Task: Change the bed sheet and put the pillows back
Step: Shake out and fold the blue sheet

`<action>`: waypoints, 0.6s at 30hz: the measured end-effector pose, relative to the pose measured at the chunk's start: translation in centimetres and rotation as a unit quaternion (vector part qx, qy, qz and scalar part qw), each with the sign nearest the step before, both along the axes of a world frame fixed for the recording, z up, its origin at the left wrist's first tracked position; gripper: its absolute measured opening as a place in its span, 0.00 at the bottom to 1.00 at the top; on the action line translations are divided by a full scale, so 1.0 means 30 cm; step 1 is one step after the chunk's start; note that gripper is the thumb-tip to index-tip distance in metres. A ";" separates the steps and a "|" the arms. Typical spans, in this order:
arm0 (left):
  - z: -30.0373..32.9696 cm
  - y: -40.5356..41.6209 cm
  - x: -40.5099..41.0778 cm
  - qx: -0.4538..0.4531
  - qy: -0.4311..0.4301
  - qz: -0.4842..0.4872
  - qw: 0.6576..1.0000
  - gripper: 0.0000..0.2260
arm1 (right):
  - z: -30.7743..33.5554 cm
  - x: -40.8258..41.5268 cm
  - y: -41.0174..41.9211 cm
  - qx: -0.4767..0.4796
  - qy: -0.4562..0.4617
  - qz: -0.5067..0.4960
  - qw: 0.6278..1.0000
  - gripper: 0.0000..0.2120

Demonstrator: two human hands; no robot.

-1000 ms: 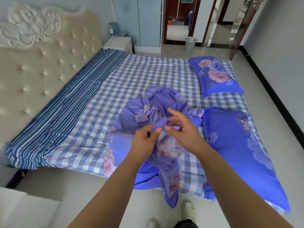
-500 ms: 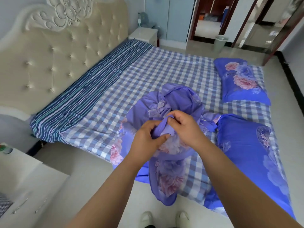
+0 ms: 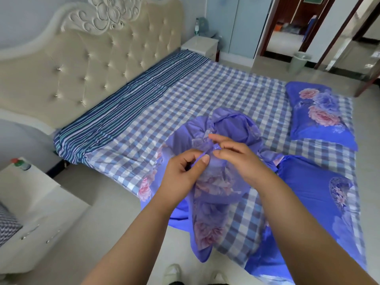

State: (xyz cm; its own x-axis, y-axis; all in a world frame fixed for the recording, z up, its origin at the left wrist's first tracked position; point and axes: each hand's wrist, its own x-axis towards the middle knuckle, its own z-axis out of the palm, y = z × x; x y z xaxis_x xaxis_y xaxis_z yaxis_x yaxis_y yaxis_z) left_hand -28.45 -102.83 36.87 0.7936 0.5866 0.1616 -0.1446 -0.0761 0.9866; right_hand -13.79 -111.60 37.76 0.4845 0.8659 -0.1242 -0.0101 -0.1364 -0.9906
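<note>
The bunched purple floral sheet (image 3: 230, 145) lay heaped on the bed (image 3: 185, 103) near its near edge, atop the checked sheet (image 3: 216, 89), with one long fold spilling over the edge toward the floor. Its long axis ran from the heap down toward the person. Both hands met at the top of that fold, directly in front of the body: the left hand (image 3: 185, 171) pinched a ridge of fabric between thumb and curled fingers, and the right hand (image 3: 236, 157) pinched the same ridge just beyond it, nearer the heap. To the right lay two pillows, the near pillow (image 3: 312, 192) just beside the sheet, the far pillow (image 3: 320, 114) well apart. The headboard (image 3: 92, 64) stood to the left.
</note>
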 end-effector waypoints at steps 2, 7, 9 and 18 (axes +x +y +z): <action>0.036 -0.008 -0.004 -0.039 -0.016 -0.018 0.999 0.09 | 0.013 0.017 -0.001 0.027 0.093 0.024 0.995 0.14; 0.110 -0.003 -0.031 -0.093 -0.014 -0.026 0.995 0.09 | 0.036 0.060 0.005 0.008 0.114 0.115 0.987 0.19; 0.127 -0.010 -0.037 -0.089 -0.004 -0.018 0.996 0.08 | 0.040 0.059 0.007 -0.032 0.050 0.164 0.985 0.17; 0.131 -0.036 -0.087 -0.031 0.021 0.048 0.998 0.13 | 0.114 0.094 -0.026 -0.011 0.017 0.121 0.992 0.24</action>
